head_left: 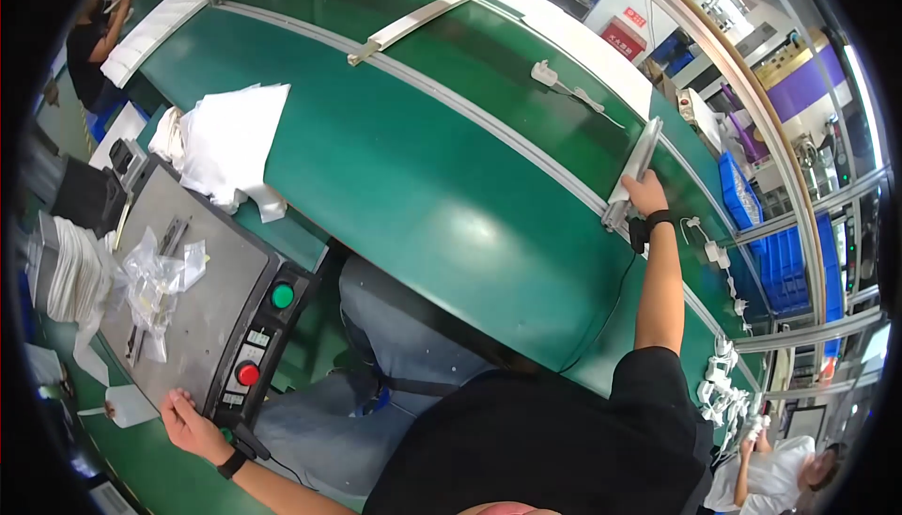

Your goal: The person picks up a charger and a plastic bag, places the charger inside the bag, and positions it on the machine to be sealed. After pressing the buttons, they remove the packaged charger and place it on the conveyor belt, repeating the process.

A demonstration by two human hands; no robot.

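My right hand (645, 194) reaches far out and closes round the near part of a whitish bar (644, 147) that lies across the dark green belt. A black band with a cord is on that wrist. My left hand (193, 426) rests at the near corner of a grey flat-topped machine (211, 299), fingers loosely bent and apart, with nothing visible in them. Crumpled clear plastic bags (160, 280) lie on the machine top beside thin metal strips. On its side panel sit a green button (282, 296) and a red button (247, 373).
White sheets (235, 139) lie on the green table (404, 177) by the machine. Metal rails (489, 125) edge the belt, which carries a white plug with cable (554, 78) and more white cabled pieces (719, 257). Another bar (418, 22) crosses it. Other people work around.
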